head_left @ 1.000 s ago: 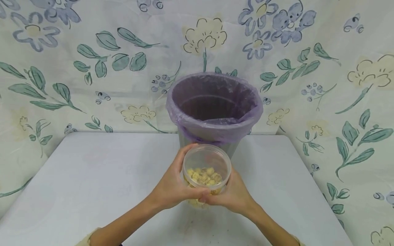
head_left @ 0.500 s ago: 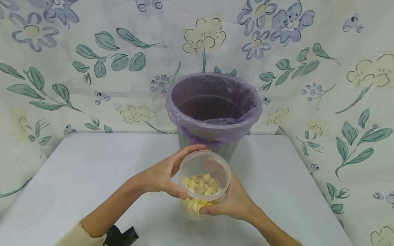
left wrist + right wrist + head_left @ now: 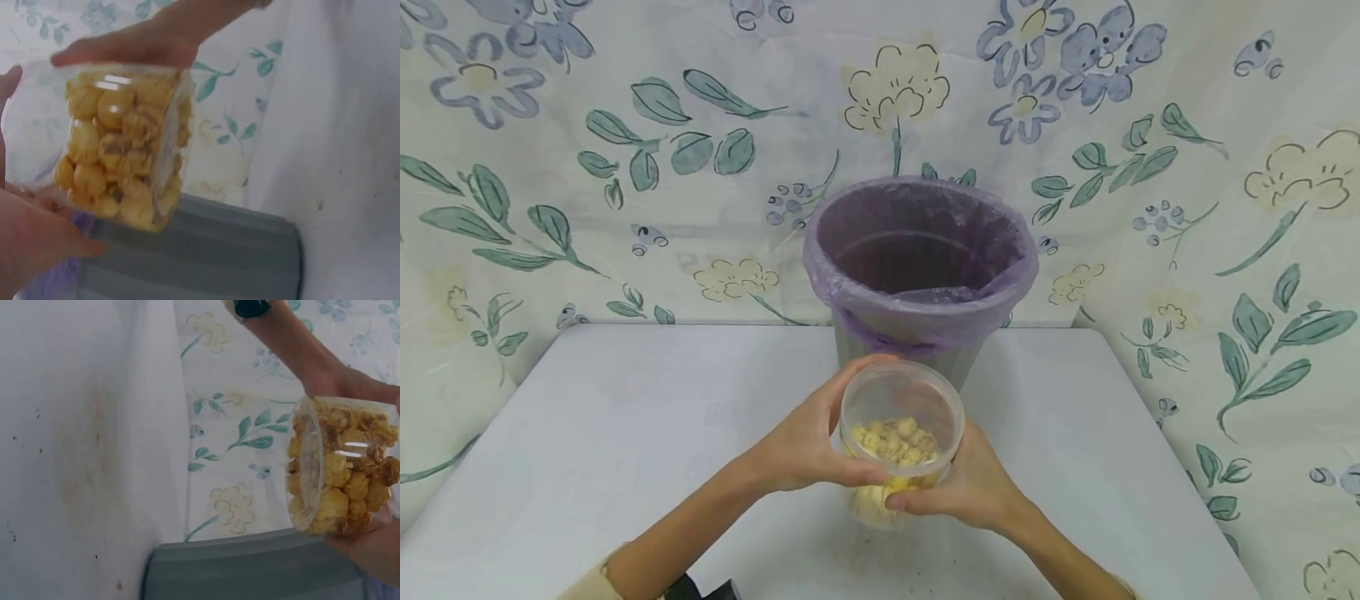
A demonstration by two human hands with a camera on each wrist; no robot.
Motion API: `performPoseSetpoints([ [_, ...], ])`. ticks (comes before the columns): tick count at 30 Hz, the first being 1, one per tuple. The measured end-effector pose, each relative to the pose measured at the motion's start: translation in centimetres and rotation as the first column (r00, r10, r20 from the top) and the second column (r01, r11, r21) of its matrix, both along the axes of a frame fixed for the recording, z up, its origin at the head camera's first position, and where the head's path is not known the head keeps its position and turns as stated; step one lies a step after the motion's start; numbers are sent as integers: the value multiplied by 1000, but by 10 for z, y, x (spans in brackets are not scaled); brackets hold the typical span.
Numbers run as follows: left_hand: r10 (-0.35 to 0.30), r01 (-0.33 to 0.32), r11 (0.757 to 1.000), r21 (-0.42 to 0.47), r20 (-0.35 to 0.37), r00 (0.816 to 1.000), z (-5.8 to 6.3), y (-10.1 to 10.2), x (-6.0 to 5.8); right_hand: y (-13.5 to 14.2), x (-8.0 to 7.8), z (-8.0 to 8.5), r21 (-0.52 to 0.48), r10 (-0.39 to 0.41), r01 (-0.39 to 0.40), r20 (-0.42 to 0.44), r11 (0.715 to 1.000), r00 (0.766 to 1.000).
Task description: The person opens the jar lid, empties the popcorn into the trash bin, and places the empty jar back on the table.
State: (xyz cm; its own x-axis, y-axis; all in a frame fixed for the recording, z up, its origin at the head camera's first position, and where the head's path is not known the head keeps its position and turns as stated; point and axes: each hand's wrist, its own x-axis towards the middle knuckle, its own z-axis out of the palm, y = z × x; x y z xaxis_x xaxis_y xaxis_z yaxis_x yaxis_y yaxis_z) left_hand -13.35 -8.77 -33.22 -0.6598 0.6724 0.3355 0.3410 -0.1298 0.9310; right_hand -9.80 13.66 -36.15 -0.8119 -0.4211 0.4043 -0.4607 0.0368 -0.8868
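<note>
A clear plastic jar [image 3: 880, 504], partly filled with yellow-brown popcorn [image 3: 119, 144], is held above the table in front of the bin. My left hand [image 3: 808, 437] grips it around the upper rim, thumb on the near side and fingers reaching round the far side. Lower down, my right hand [image 3: 962, 492] holds the jar's body from the right, its thumb across the front. In the right wrist view the jar [image 3: 306, 462] lies sideways in the picture, and its flat base shows. Whether a clear lid covers its top, I cannot tell.
Behind the jar stands a grey bin [image 3: 206, 250] lined with a purple bag [image 3: 925, 321]. The white table [image 3: 625, 417] has small dark specks and a brownish smear [image 3: 97, 450]. Floral cloth [image 3: 700, 225] hangs along the back and sides.
My left hand loosened from the rim, swung outward, then closed round it again. The jar dipped toward me and rose slightly. My right hand kept holding it throughout.
</note>
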Motion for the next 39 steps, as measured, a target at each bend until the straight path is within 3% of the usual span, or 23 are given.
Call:
performPoseSetpoints([
  [7, 220, -220, 975, -5, -12, 975, -4, 12, 15, -1, -2, 0, 36, -90, 89, 21, 995, 996],
  [12, 270, -270, 962, -35, -6, 963, -3, 14, 18, 1, -3, -2, 63, -106, 106, -1, 992, 994],
  [15, 246, -245, 967, -75, 7, 969, -2, 11, 18, 1, -3, -3, 66, -105, 104, 14, 992, 994],
  [17, 195, -193, 977, -89, 16, 981, 0, 6, 14, 2, -2, -2, 62, -107, 105, 31, 993, 994],
  [21, -8, 10, 998, -61, 45, 999, 3, -4, 0, 2, 0, -1, 30, -77, 76, 56, 997, 995],
  [24, -153, 157, 987, -46, 81, 985, 5, -9, -10, 2, 2, 1, 4, -35, 35, 58, 999, 998],
  [27, -223, 229, 972, -44, 104, 969, 7, -10, -15, 2, 4, 3, -20, 17, -16, 54, 1000, 998],
  [30, -234, 239, 971, -32, 114, 966, 8, -8, -16, 2, 4, 3, -33, 43, -41, 46, 999, 998],
  [33, -205, 208, 978, -10, 106, 973, 8, -6, -13, 1, 4, 5, -31, 30, -28, 40, 999, 999],
  [39, -23, 22, 1000, 9, 67, 997, 4, 2, -1, 0, 4, 5, 15, -52, 52, 25, 999, 998],
])
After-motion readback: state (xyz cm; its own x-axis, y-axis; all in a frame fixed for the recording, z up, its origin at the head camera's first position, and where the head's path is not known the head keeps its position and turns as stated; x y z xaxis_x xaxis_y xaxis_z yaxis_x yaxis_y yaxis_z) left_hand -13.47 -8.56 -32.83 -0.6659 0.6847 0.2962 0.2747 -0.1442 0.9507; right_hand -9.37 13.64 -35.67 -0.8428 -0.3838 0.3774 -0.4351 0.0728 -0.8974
